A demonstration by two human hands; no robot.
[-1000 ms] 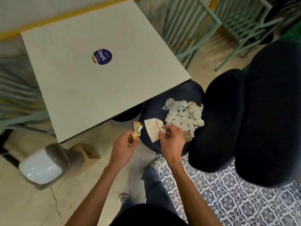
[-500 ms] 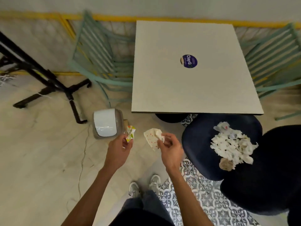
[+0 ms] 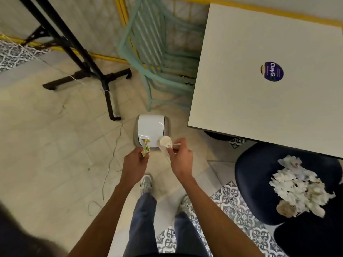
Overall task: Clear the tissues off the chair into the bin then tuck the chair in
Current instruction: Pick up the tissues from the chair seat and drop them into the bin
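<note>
Tissues (image 3: 300, 188) stay piled on the chair (image 3: 259, 182). Both hands moved to the bin (image 3: 151, 131): left hand (image 3: 134, 164) pinches a wrapper (image 3: 145, 149), right hand (image 3: 181, 157) a tissue (image 3: 165, 142).

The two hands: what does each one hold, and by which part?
The left hand pinches a small colourful wrapper by its lower end. The right hand holds a pale crumpled tissue by its near edge, above the bin.

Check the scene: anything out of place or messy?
Yes. A heap of crumpled white tissues litters the dark blue chair seat, which stands pulled out from the pale square table. The white-lidded bin looks shut.
</note>
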